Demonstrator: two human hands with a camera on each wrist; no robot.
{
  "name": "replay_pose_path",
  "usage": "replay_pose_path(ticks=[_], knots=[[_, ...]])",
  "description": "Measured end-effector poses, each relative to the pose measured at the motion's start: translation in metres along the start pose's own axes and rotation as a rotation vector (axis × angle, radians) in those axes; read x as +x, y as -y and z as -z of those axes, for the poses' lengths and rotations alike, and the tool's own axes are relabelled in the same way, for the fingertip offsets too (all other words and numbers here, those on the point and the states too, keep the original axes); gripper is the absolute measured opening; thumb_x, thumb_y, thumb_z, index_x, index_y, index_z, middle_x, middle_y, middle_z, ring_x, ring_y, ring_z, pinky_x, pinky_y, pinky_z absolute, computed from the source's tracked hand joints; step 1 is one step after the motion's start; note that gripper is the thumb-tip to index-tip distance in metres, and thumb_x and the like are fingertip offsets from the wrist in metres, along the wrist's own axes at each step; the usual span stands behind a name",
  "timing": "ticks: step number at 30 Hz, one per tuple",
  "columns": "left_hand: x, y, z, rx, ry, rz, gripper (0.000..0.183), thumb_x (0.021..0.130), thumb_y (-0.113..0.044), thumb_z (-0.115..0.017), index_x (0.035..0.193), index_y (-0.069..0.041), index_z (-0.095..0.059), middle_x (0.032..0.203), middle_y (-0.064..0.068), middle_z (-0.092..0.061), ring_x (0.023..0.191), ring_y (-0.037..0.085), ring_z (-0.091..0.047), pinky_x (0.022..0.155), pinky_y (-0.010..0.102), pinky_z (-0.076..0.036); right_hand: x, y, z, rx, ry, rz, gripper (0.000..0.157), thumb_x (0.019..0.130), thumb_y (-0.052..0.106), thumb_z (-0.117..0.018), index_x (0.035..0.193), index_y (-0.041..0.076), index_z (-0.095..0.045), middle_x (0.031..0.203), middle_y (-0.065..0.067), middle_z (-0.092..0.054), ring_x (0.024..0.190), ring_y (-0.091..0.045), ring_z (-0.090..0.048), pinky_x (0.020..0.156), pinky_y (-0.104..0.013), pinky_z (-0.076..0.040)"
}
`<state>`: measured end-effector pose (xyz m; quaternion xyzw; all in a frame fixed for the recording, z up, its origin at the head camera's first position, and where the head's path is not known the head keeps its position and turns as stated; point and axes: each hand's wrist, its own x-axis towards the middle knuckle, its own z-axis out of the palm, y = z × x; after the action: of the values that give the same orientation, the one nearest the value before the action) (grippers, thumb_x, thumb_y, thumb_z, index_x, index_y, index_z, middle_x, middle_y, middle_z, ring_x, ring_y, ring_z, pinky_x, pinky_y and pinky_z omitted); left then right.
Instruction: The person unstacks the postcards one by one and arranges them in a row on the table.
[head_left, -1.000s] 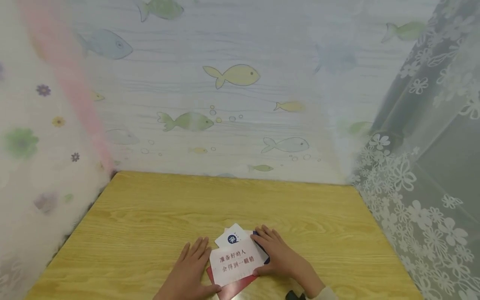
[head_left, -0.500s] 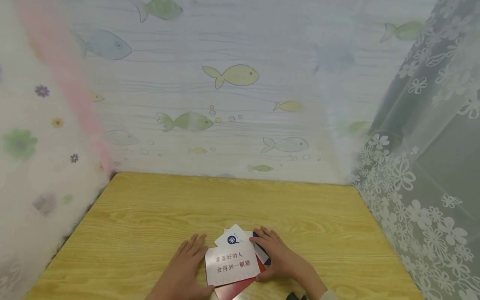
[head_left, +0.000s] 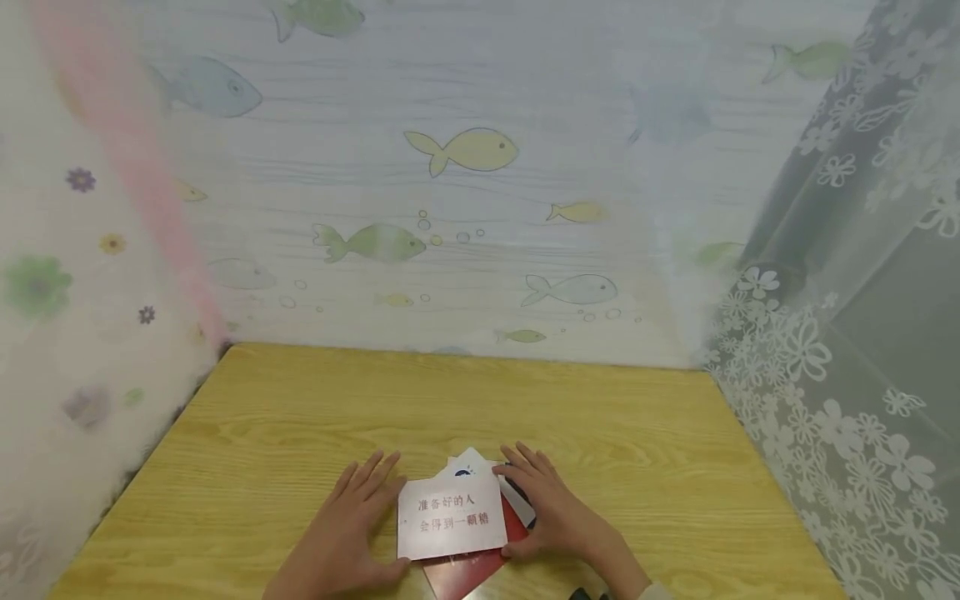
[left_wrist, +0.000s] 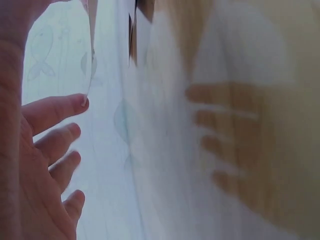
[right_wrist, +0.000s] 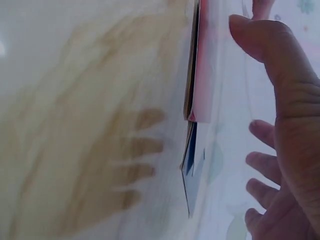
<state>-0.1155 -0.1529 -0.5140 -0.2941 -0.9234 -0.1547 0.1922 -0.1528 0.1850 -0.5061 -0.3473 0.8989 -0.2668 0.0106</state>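
Observation:
A white card [head_left: 450,514] printed with two lines of red Chinese characters is held level between both hands, above a small loose pile. My left hand [head_left: 337,517] holds its left edge, thumb at the near corner and index fingertip at the far one. The right hand [head_left: 558,512] has the opposite edge the same way. Both hands' other fingers are spread and touch nothing. Under the card lie a red card [head_left: 467,573], a white card with a dark blue logo [head_left: 470,458] and a blue-and-white one [head_left: 520,500]. In the right wrist view the red card [right_wrist: 202,95] appears edge-on, apart from the fingertips.
The wood-grain table [head_left: 315,408] reaches back to a wall [head_left: 360,183] printed with fish. A white lace curtain [head_left: 847,442] hangs along the right side. Near the right wrist, a small black object [head_left: 579,594] is cut off by the frame's bottom edge.
Both hands have shifted the white card left and slightly away from the person, turning it straighter. More of the red card shows at its right, less of the logo card.

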Motion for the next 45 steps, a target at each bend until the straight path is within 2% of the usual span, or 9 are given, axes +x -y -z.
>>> replay_pose_path(ticks=[3,9,11,16,25,32,35,39,45], knots=[[0.001,0.005,0.004,-0.005,0.002,-0.007,0.097,0.059,-0.058,-0.086,0.139,-0.008,-0.062,0.160,0.004,-0.043,0.145,0.032,-0.043,0.127,0.029,-0.005,0.002,0.002,-0.001,-0.009,-0.028,0.002,0.098,0.061,0.039,-0.096,0.144,0.011,-0.051,0.162,-0.016,-0.037,0.154,-0.042,-0.022,0.124,-0.059,-0.017],[0.001,0.011,0.009,-0.011,0.015,-0.017,0.100,0.060,-0.056,-0.087,0.142,-0.006,-0.059,0.161,0.003,-0.042,0.145,0.033,-0.044,0.127,0.028,-0.003,0.007,0.007,0.000,-0.011,-0.057,0.003,0.099,0.062,0.045,-0.096,0.145,0.012,-0.051,0.165,-0.014,-0.033,0.155,-0.042,-0.015,0.128,-0.030,0.007],[0.001,0.013,0.010,-0.012,0.020,-0.008,0.099,0.061,-0.055,-0.086,0.144,-0.007,-0.058,0.162,0.002,-0.040,0.145,0.033,-0.042,0.127,0.027,-0.002,0.009,0.008,0.001,-0.006,-0.058,0.001,0.100,0.063,0.046,-0.095,0.145,0.012,-0.051,0.166,-0.012,-0.032,0.156,-0.041,-0.013,0.128,-0.034,0.005],[0.002,0.020,0.012,-0.020,0.017,0.015,0.099,0.060,-0.052,-0.087,0.144,-0.008,-0.057,0.163,0.001,-0.039,0.147,0.033,-0.040,0.127,0.029,-0.005,0.018,0.012,0.002,-0.008,-0.064,-0.008,0.098,0.063,0.046,-0.095,0.145,0.013,-0.051,0.166,-0.010,-0.032,0.158,-0.033,-0.009,0.127,-0.056,-0.012],[-0.003,0.035,0.013,-0.026,0.030,0.041,0.101,0.057,-0.051,-0.091,0.142,-0.007,-0.059,0.162,0.005,-0.041,0.146,0.034,-0.040,0.126,0.022,0.004,0.034,0.018,-0.004,-0.016,-0.051,0.007,0.098,0.062,0.043,-0.095,0.144,0.013,-0.052,0.165,-0.013,-0.034,0.155,-0.038,-0.021,0.122,-0.058,-0.027],[-0.005,0.049,0.019,-0.050,0.063,0.086,0.102,0.059,-0.045,-0.092,0.146,-0.007,-0.054,0.158,0.012,-0.044,0.145,0.037,-0.039,0.124,0.019,0.005,0.050,0.025,-0.009,0.019,-0.018,-0.028,0.095,0.068,0.040,-0.094,0.147,0.013,-0.049,0.167,-0.009,-0.029,0.155,-0.036,-0.020,0.122,-0.058,-0.027],[-0.004,0.056,0.023,-0.087,0.095,0.132,0.100,0.062,-0.041,-0.091,0.148,-0.007,-0.053,0.160,0.012,-0.042,0.147,0.037,-0.037,0.126,0.025,0.000,0.061,0.028,-0.011,0.014,-0.008,-0.034,0.096,0.070,0.042,-0.093,0.149,0.014,-0.047,0.168,-0.009,-0.028,0.156,-0.035,-0.018,0.122,-0.058,-0.028],[-0.004,0.069,0.024,-0.117,0.140,0.185,0.097,0.065,-0.039,-0.090,0.149,-0.008,-0.052,0.161,0.011,-0.041,0.149,0.039,-0.034,0.125,0.044,-0.018,0.076,0.030,-0.014,-0.013,0.012,-0.039,0.098,0.071,0.043,-0.092,0.152,0.013,-0.045,0.167,-0.010,-0.029,0.156,-0.034,-0.017,0.124,-0.054,-0.025],[-0.002,0.096,0.022,-0.158,0.149,0.174,0.097,0.065,-0.037,-0.091,0.148,-0.005,-0.052,0.156,0.018,-0.046,0.144,0.048,-0.036,0.111,0.065,-0.033,0.098,0.033,-0.022,-0.068,0.049,-0.057,0.097,0.074,0.047,-0.090,0.153,0.012,-0.044,0.165,-0.010,-0.034,0.156,-0.033,-0.021,0.125,-0.053,-0.024]])
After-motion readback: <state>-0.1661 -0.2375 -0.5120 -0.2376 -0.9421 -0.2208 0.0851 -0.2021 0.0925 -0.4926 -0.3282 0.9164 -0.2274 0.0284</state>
